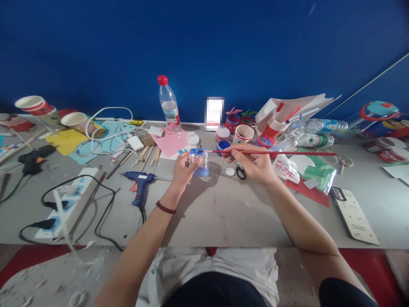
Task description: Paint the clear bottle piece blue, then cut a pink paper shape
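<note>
While left hand curled closed on clear plastic container, between hands, right hand pinched red paintbrush, bristles at container's blue upper edge; painting seemed underway. Any next stroke called for steady hold. Open blue paint jar stood right of container. Container's far side hidden, bristle contact unclear.

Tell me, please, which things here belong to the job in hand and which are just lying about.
In the job, apparently:
- clear plastic container, in the left hand
- red paintbrush, in the right hand
- open jar of blue paint

Seemingly lying about:
- blue glue gun
- scissors
- phone
- red-capped bottle
</note>
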`<state>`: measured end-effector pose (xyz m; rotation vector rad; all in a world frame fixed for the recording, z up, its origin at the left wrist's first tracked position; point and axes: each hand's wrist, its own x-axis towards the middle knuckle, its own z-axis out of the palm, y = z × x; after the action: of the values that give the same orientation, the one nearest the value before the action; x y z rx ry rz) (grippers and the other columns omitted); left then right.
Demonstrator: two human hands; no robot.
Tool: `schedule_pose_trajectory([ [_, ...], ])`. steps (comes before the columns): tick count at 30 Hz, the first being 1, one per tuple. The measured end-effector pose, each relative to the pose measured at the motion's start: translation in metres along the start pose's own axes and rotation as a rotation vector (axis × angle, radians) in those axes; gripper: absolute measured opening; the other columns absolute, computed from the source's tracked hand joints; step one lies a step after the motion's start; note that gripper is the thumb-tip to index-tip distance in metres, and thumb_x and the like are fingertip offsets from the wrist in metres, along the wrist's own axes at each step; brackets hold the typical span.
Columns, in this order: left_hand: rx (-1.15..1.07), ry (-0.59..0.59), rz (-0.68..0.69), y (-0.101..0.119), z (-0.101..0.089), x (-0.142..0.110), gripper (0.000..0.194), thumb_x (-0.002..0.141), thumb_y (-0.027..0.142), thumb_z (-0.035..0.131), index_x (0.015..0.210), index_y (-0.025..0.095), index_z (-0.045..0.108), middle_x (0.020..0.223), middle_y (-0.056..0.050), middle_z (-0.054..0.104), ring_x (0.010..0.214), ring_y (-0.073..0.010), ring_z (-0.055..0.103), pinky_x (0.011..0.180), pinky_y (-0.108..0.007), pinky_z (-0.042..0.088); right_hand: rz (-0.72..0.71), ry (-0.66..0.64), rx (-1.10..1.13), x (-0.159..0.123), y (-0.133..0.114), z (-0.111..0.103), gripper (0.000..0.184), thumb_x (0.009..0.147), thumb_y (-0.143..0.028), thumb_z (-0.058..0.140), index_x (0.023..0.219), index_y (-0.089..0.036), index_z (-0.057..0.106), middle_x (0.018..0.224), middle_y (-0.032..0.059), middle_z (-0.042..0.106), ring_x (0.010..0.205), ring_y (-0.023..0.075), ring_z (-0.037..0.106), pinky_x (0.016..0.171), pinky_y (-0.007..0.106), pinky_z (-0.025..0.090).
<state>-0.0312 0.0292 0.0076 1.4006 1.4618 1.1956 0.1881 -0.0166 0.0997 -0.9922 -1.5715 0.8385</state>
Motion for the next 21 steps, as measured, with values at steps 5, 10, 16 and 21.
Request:
schedule_pose_trajectory([
  [5,-0.022,-0.026,-0.014,0.003,-0.001,-0.003,0.034,0.066,0.055,0.075,0.073,0.022,0.067,0.124,-0.009,0.062,0.121,-0.0299,0.056,0.104,-0.045,0.045,-0.034,-0.036,-0.059,-0.001,-0.001,0.007,0.020,0.093,-0.031,0.061,0.098,-0.020,0.077,0.089,0.0055,0.077,0.082,0.0181,0.072,0.069,0.033,0.065],
  [10,-0.003,-0.026,-0.026,0.004,-0.002,-0.004,0.033,0.069,0.053,0.072,0.075,0.021,0.066,0.128,-0.011,0.060,0.123,-0.0304,0.055,0.106,-0.046,0.043,-0.027,-0.011,-0.082,0.000,-0.005,0.005,0.020,0.092,-0.033,0.062,0.094,-0.020,0.077,0.086,0.0060,0.077,0.080,0.0189,0.072,0.070,0.035,0.065],
  [16,-0.007,-0.028,-0.004,0.007,-0.003,-0.001,0.029,0.072,0.050,0.070,0.073,0.022,0.065,0.114,-0.011,0.065,0.122,-0.0307,0.054,0.108,-0.048,0.039,0.006,0.068,-0.074,0.003,-0.004,-0.003,0.022,0.090,-0.039,0.066,0.091,-0.020,0.076,0.084,0.0061,0.077,0.076,0.0196,0.073,0.070,0.037,0.066],
  [21,-0.015,-0.013,-0.004,0.006,-0.002,-0.002,0.029,0.070,0.049,0.072,0.072,0.022,0.063,0.116,-0.010,0.064,0.120,-0.0294,0.054,0.106,-0.045,0.040,0.019,0.091,-0.016,0.004,0.001,-0.005,0.024,0.090,-0.041,0.067,0.093,-0.019,0.076,0.089,0.0069,0.077,0.081,0.0197,0.074,0.072,0.037,0.067],
])
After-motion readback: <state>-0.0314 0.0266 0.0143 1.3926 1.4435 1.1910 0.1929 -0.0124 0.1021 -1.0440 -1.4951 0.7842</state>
